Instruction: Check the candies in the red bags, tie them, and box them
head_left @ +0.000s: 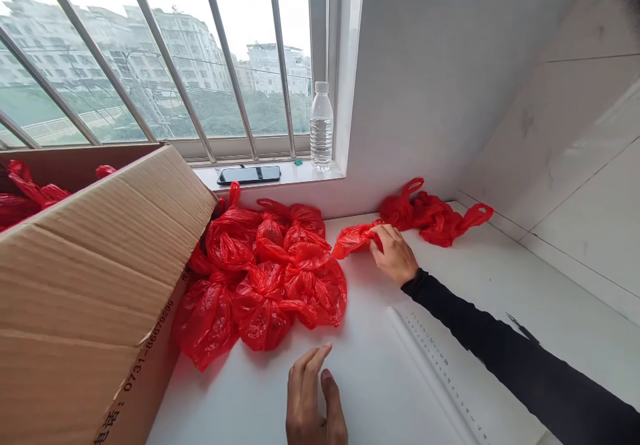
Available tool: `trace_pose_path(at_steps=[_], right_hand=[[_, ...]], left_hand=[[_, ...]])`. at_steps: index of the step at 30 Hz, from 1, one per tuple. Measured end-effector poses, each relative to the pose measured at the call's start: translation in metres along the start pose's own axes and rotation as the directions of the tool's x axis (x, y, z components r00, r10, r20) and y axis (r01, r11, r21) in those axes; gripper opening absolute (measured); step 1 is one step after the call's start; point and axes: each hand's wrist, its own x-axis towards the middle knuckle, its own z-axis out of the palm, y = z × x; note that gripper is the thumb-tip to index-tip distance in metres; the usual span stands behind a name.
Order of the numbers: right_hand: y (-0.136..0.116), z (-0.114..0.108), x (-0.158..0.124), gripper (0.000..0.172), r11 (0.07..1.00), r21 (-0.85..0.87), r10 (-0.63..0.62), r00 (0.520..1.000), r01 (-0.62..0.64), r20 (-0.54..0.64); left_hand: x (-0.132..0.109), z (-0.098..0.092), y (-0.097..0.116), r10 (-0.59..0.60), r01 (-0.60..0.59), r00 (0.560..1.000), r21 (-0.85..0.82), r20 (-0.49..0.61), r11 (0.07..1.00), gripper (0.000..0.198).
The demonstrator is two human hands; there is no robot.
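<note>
My right hand, in a black sleeve, has its fingers closed on a crumpled red plastic bag above the white tabletop. That bag reaches left toward a heap of knotted red plastic bags, filled and lying close together; whether it touches them I cannot tell. Low in the middle of the view, my left hand is held with fingers stretched and thumb apart, holding nothing, just in front of the heap. Beyond my right hand, more crumpled red bags lie against the wall.
An open cardboard box on the left holds more red bags. On the windowsill are a phone and a clear plastic bottle. A paper sheet with writing lies under my right arm, with a pen beyond it.
</note>
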Motion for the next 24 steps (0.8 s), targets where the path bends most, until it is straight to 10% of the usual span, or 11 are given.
trace_pose_path(at_steps=[7, 11, 17, 24], right_hand=[[-0.07, -0.063, -0.131, 0.013, 0.973, 0.21, -0.138, 0.973, 0.098, 0.187], [-0.11, -0.098, -0.183, 0.011, 0.901, 0.429, -0.123, 0.91, -0.064, 0.395], [-0.107, -0.153, -0.203, 0.024, 0.824, 0.551, -0.147, 0.89, -0.131, 0.432], [-0.079, -0.13, -0.214, 0.034, 0.949, 0.299, -0.218, 0.9, 0.105, 0.377]], left_hand=[[0.004, -0.022, 0.038, -0.137, 0.139, 0.99, -0.08, 0.026, 0.987, 0.046], [-0.009, -0.037, 0.057, -0.134, 0.142, 0.976, -0.032, 0.169, 0.989, 0.038], [-0.047, -0.06, 0.074, -0.185, 0.193, 0.94, 0.003, 0.285, 0.981, 0.014], [-0.052, -0.065, 0.098, -0.066, 0.061, 0.905, 0.027, 0.42, 0.998, 0.034]])
